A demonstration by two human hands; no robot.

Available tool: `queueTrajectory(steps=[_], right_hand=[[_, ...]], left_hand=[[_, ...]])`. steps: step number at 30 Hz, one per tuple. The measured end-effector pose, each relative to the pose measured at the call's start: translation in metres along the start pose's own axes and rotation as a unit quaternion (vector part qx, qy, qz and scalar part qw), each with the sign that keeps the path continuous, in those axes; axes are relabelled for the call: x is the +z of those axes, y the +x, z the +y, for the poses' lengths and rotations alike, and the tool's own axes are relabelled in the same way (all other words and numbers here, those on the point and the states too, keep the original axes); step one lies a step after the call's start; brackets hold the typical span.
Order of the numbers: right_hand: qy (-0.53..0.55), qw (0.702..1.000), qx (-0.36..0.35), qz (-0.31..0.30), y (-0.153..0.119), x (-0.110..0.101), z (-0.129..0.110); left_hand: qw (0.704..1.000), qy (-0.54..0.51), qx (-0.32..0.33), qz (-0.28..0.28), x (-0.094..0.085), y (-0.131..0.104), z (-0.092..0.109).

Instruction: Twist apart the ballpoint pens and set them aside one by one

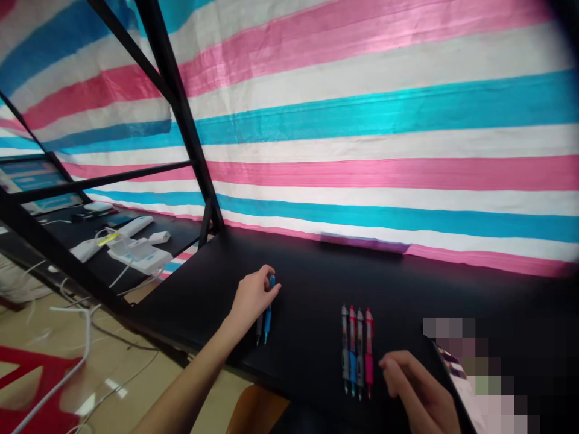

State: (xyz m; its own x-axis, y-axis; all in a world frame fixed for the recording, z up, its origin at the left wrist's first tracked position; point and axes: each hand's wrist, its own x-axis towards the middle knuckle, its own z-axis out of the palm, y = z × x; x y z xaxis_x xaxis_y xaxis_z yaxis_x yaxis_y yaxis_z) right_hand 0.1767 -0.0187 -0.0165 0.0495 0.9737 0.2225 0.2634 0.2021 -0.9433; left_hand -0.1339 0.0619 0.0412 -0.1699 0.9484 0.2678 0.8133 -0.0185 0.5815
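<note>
My left hand [254, 295] is at the left part of the black table, its thumb and fingers closed around the upper end of a blue pen [268, 319]. Right beside that pen is a dark pen [259, 330], partly covered by the hand. Several click pens lie side by side in a row nearer to me: a grey pen [345, 349], a red and blue pen [353, 355], another grey pen [360, 352] and a pink-red pen [370, 349]. Just right of this row rests my right hand [420, 386], fingers curled in, with nothing visible in them.
The black table [303, 283] ends at a striped plastic sheet [384, 175]. A black metal frame [181, 120] rises at its left. Beyond it, power strips [145, 256] and white cables lie on another table. A red stool [40, 386] stands lower left. A pixelated patch covers the lower right.
</note>
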Motion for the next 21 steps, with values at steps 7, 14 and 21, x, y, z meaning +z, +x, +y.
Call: queueTrajectory(steps=[7, 14, 21], right_hand=[[0.004, 0.994, -0.041, 0.104, -0.022, -0.016, -0.007], [-0.095, 0.956, -0.041, 0.276, -0.040, -0.115, 0.010], [-0.224, 0.957, -0.105, 0.151, -0.007, -0.154, 0.045]], left_hand=[[0.991, 0.124, 0.030, -0.036, 0.005, 0.002, 0.000], [0.977, 0.201, 0.056, -0.045, 0.012, 0.009, -0.012], [0.971, 0.110, 0.191, 0.088, 0.026, -0.023, 0.007]])
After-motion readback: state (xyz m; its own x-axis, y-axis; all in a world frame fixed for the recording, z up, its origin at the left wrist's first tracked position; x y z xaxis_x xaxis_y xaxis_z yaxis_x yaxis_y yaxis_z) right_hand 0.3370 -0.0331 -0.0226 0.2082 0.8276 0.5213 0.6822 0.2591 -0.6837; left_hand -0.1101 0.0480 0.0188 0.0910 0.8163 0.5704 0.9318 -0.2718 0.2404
